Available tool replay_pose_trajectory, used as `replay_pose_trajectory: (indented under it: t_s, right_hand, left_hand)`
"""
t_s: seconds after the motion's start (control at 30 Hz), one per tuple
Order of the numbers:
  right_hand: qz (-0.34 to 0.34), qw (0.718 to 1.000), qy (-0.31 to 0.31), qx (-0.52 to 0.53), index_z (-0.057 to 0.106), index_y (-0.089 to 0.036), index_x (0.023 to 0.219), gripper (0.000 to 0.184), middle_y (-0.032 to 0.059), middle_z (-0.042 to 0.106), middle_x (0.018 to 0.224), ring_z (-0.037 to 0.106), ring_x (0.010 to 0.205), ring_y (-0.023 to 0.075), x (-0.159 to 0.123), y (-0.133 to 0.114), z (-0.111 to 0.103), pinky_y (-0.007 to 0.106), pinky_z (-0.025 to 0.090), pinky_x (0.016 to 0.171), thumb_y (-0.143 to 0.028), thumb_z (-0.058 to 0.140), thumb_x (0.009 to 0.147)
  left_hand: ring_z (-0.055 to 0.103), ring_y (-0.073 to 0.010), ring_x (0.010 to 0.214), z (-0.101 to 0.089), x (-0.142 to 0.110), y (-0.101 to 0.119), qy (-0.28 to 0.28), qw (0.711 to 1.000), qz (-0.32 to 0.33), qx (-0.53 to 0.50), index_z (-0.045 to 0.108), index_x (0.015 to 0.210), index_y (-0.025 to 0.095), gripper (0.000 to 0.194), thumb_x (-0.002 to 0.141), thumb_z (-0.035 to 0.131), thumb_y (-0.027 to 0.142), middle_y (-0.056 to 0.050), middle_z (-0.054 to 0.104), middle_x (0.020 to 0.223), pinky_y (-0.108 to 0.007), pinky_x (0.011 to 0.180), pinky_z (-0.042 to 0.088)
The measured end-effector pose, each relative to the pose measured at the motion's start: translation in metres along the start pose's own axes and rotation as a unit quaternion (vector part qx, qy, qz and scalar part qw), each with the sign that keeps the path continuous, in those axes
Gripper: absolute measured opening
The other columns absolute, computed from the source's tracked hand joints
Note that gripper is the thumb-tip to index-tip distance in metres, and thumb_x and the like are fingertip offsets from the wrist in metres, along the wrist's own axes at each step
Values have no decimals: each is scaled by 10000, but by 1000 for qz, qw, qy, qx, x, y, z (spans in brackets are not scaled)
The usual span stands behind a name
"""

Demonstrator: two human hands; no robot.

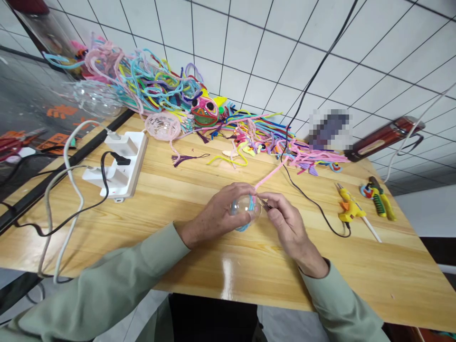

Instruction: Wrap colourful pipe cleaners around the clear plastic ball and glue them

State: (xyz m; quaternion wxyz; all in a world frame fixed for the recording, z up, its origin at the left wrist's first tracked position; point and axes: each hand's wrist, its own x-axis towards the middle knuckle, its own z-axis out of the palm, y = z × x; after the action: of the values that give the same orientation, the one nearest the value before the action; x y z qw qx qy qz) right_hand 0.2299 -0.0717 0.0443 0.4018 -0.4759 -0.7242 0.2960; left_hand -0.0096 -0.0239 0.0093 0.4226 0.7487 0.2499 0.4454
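My left hand (217,213) is closed around a clear plastic ball (242,205) held just over the wooden table. Light blue fuzzy strips lie on the ball's side and underside. From its top a pink pipe cleaner (269,176) stretches away toward the pile behind. My right hand (289,225) pinches a small dark metal tool, its tip close to the ball's right side; most of the tool is hidden by the fingers, so its kind does not show.
Pipe cleaners (156,85) in many colours heap along the tiled wall. A power strip (132,166) with cords sits left. A yellow glue gun (349,206), pliers (383,199) and a red-brown flask (386,137) lie right. A black cord (309,192) crosses the table (221,270).
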Motion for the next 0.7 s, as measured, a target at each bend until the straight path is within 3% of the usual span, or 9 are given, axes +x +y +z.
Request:
replay_pose_trajectory:
  t_s: [0.07, 0.13, 0.27, 0.7]
  right_hand:
    - [-41, 997, 15, -58, 751, -263, 1212, 337, 6, 746, 825, 668, 671, 187, -3, -2, -5, 315, 540, 638, -553, 580, 1195]
    - [-89, 988, 27, -120, 703, -266, 1115, 188, 5, 741, 843, 668, 682, 177, -4, -2, -11, 305, 513, 632, -391, 592, 1201]
    - [-164, 967, 25, -192, 667, -265, 1085, 116, -6, 692, 818, 641, 671, 171, -2, 2, -16, 295, 484, 626, -200, 610, 1162]
    - [-213, 944, 22, -250, 667, -238, 1081, 127, -16, 626, 780, 579, 652, 163, 2, 8, -5, 290, 457, 630, -248, 610, 1195]
  left_hand:
    - [762, -290, 1371, 1, -1, 0, 1, 1000, -1, 5, 716, 1415, 246, 387, 1037, 782, 293, -134, 787, 1456, -473, 1236, 609]
    - [764, -292, 1366, 1, -2, 0, 0, 1000, -5, 10, 710, 1414, 245, 389, 1036, 785, 289, -136, 786, 1451, -481, 1239, 605]
    - [763, -299, 1367, 1, -2, 1, 0, 1000, -1, 8, 703, 1420, 248, 397, 1034, 785, 285, -137, 788, 1446, -497, 1241, 604]
    - [769, -297, 1360, 1, -2, -1, -2, 1000, 16, 18, 703, 1429, 238, 395, 1048, 790, 299, -134, 793, 1434, -481, 1227, 618]
